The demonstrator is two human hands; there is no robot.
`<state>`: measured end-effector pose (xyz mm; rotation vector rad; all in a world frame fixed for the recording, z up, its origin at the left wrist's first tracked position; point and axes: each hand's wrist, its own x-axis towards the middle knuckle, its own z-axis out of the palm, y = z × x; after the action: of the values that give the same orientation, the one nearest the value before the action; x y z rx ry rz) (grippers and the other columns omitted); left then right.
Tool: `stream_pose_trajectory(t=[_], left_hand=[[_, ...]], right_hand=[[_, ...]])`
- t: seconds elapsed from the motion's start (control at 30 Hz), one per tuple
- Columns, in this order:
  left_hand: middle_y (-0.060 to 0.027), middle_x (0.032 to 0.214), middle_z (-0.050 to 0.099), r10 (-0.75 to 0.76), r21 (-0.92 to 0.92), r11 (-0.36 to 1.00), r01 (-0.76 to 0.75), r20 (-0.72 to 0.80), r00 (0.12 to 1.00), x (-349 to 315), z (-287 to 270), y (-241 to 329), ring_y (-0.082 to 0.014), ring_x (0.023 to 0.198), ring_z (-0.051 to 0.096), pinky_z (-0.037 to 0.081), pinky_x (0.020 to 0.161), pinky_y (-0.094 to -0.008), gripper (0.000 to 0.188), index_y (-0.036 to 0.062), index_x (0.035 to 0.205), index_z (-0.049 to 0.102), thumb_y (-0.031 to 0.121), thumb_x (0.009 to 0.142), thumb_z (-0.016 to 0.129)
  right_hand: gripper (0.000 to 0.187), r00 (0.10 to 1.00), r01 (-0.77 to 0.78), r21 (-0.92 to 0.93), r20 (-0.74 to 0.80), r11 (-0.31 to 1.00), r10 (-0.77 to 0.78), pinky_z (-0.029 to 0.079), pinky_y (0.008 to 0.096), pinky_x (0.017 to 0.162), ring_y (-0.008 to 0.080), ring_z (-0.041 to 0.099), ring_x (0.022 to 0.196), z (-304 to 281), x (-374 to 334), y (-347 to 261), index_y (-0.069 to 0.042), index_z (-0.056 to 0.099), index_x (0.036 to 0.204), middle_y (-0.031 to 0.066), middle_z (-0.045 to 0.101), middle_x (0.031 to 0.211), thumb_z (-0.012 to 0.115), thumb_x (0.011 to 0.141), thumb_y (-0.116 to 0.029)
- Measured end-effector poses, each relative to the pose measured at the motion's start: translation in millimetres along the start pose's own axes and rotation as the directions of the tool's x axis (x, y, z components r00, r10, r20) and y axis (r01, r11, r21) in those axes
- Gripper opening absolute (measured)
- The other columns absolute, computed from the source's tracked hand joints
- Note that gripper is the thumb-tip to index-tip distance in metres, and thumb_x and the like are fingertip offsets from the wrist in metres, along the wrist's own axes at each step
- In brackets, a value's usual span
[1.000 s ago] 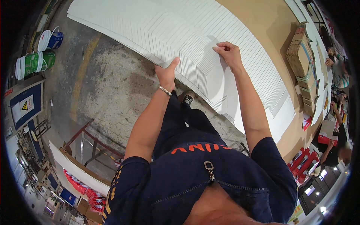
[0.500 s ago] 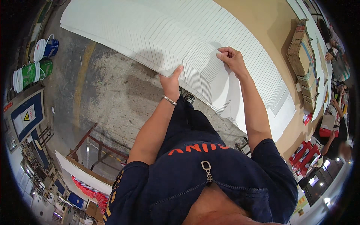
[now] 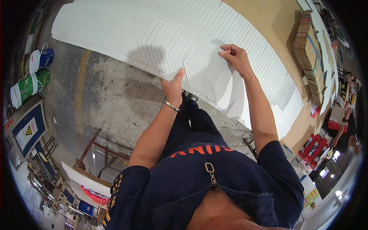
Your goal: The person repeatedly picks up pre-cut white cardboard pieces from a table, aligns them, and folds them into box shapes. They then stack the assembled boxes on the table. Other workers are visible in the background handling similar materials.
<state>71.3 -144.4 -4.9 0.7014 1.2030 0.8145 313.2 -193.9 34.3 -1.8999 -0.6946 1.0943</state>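
A wide spread of white flat sheets point(image 3: 126, 28), overlapping in stepped, fanned-out rows, lies on the table in front of me. They look like cut cardboard or paper blanks. At their near edge my left hand point(image 3: 173, 87) grips the border, with the thumb on top and the other fingers hidden below. Over the middle of the fan, my right hand point(image 3: 237, 60) has its thumb and index finger drawn together in a pinch. What lies between those fingertips, if anything, is too small to make out.
Brown board point(image 3: 264, 15) covers the table's far right, bearing a strapped bundle of folded cardboard point(image 3: 306, 57). Blue and green buckets point(image 3: 32, 88) stand on the floor at left. A metal-framed stand point(image 3: 101, 147) is behind my left arm. Another person works at far right.
The view has shifted slightly. Both hands stay in nearly the same places on the sheets, the left at the edge and the right pinched over the fan.
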Motion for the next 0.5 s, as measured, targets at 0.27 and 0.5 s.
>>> stream_pose_trajectory(t=[0.27,0.5], left_hand=[[-0.0198,0.127,0.041,0.02,0.118,0.993,-0.001,-0.161,0.987,-2,3,-2,-0.0262,0.116,0.044,0.036,0.098,-0.0343,0.08,-0.0055,0.13,0.028,0.012,0.07,0.078],[-0.0267,0.135,0.031,0.337,0.617,0.763,-0.191,-0.13,0.932,2,-6,8,-0.0376,0.125,0.031,0.024,0.105,-0.0498,0.11,-0.0082,0.138,0.012,0.025,0.062,0.084]], right_hand=[[0.032,0.847,0.105,-0.165,-0.502,0.981,-0.175,0.041,0.0203,0.06,0.006,0.048,0.063,25,-5,12,0.002,0.063,0.09,-0.0002,0.056,0.068,0.051,0.096,-0.027],[0.034,0.828,0.19,0.065,-0.546,0.98,-0.124,0.035,0.0203,0.053,0.005,0.043,0.058,28,0,16,0.001,0.062,0.085,-0.0009,0.052,0.064,0.051,0.096,-0.029]])
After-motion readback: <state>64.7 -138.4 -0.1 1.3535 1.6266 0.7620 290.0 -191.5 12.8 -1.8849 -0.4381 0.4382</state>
